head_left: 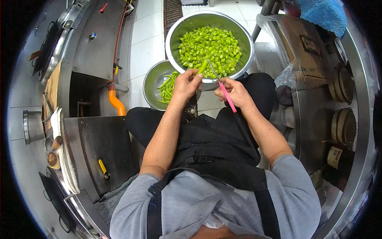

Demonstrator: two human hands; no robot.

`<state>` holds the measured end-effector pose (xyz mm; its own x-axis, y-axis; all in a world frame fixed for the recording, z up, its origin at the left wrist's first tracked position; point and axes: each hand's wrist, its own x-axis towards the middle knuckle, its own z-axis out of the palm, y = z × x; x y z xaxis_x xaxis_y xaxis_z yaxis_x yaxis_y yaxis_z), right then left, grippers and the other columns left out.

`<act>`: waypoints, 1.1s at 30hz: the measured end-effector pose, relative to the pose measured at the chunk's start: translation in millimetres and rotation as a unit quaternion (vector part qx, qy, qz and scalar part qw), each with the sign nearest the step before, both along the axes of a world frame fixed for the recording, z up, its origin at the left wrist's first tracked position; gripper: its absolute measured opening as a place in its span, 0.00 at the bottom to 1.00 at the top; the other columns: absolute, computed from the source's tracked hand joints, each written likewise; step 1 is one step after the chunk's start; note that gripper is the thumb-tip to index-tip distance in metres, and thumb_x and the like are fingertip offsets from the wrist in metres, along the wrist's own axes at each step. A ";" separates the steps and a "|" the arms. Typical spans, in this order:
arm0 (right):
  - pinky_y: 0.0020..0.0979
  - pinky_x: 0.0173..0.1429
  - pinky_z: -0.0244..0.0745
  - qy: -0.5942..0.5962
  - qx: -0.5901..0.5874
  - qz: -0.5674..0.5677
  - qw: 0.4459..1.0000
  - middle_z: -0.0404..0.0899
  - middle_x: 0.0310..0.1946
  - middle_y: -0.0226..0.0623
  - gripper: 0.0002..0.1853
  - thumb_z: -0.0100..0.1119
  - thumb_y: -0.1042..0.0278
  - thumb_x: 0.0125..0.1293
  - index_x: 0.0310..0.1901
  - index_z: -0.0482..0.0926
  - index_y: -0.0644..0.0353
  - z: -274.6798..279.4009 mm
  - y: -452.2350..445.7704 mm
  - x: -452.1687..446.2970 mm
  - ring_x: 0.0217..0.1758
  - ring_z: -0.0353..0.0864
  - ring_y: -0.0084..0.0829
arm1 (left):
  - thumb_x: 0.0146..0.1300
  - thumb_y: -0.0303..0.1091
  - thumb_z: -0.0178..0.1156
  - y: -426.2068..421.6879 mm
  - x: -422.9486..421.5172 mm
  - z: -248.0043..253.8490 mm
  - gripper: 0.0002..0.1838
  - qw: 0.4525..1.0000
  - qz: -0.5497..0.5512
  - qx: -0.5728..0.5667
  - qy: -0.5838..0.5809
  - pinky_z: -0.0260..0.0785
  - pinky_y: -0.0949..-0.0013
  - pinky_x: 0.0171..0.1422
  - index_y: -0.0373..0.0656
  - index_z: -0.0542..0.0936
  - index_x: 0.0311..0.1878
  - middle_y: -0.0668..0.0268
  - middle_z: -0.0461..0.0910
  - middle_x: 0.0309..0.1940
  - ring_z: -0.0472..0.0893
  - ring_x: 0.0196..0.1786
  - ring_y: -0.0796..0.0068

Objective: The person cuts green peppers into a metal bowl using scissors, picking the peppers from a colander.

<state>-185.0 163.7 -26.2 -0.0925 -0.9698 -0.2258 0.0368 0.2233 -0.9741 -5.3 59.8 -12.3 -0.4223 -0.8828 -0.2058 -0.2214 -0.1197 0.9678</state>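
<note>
My left hand [186,85] is closed round a green chili pepper [203,67], which points up over the near rim of a large steel bowl [170,42]. Cut green pepper pieces [213,46] fill much of that bowl. In my right hand [235,95] is a slim knife with a pink handle [227,97]. Its narrow blade reaches up beside the pepper; whether it touches cannot be made out. Lower left of the bowl, a steel colander [149,85] holds several whole green peppers [168,88], partly hidden by my left forearm.
Steel cabinets line the left, with an orange pipe [115,99] and a yellow-handled valve [104,169]. At right, a plastic-wrapped cardboard box [304,53] sits near a blue cloth [323,16]. Steamer baskets [343,125] and a dark bottle [338,165] stand on the right-hand shelf.
</note>
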 end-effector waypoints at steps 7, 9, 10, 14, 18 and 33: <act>0.25 0.26 0.71 0.002 0.001 -0.010 1.000 0.81 0.27 0.37 0.27 0.73 0.59 0.53 0.50 0.76 0.68 2.7 1.5 -4.3 0.22 0.76 0.21 | 0.63 0.36 0.62 4.0 -4.4 -2.1 0.20 0.977 -0.108 -0.129 -0.128 0.70 0.73 0.33 0.33 0.77 0.55 0.65 0.82 0.28 0.78 0.27 0.81; 0.24 0.24 0.70 0.044 0.042 0.007 0.998 0.81 0.26 0.37 0.27 0.73 0.59 0.53 0.49 0.77 0.68 4.7 1.1 -7.3 0.19 0.74 0.21 | 0.62 0.34 0.63 3.1 -2.5 -3.0 0.20 0.982 -0.108 -0.108 -0.112 0.72 0.72 0.34 0.32 0.78 0.54 0.59 0.83 0.28 0.80 0.27 0.77; 0.24 0.24 0.70 0.044 0.042 0.007 0.998 0.81 0.26 0.37 0.27 0.73 0.59 0.53 0.49 0.77 0.68 4.9 0.5 -8.1 0.19 0.74 0.21 | 0.62 0.34 0.63 3.2 -2.3 -3.8 0.20 0.982 -0.108 -0.108 -0.113 0.72 0.72 0.34 0.32 0.78 0.54 0.59 0.83 0.28 0.80 0.27 0.77; 0.24 0.25 0.70 0.003 0.054 -0.010 0.998 0.81 0.26 0.39 0.28 0.73 0.58 0.53 0.50 0.76 0.68 6.0 -2.7 -4.7 0.19 0.74 0.22 | 0.62 0.32 0.62 1.0 -0.8 -1.8 0.17 0.993 -0.039 -0.074 -0.082 0.71 0.73 0.32 0.29 0.78 0.49 0.61 0.83 0.28 0.81 0.27 0.78; 0.25 0.29 0.73 0.013 0.020 0.016 1.000 0.82 0.29 0.40 0.31 0.74 0.57 0.52 0.52 0.75 0.69 -5.5 -1.1 -2.0 0.23 0.78 0.23 | 0.63 0.34 0.62 -1.3 -4.3 4.9 0.15 0.998 -0.028 -0.025 -0.044 0.69 0.74 0.30 0.30 0.79 0.46 0.64 0.82 0.26 0.79 0.26 0.80; 0.23 0.19 0.63 0.002 0.038 0.000 0.999 0.78 0.21 0.33 0.23 0.72 0.60 0.55 0.45 0.77 0.69 8.7 1.2 -3.0 0.14 0.69 0.20 | 0.62 0.34 0.62 -0.7 -5.9 6.1 0.15 0.981 -0.087 -0.115 -0.132 0.72 0.73 0.33 0.33 0.81 0.47 0.62 0.84 0.28 0.80 0.26 0.79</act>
<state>-188.0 164.9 -17.5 -0.0944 -0.9497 -0.2985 0.0328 0.2967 -0.9544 -11.2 59.1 -6.2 -0.5300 -0.8377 -0.1317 -0.4658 0.1578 0.8707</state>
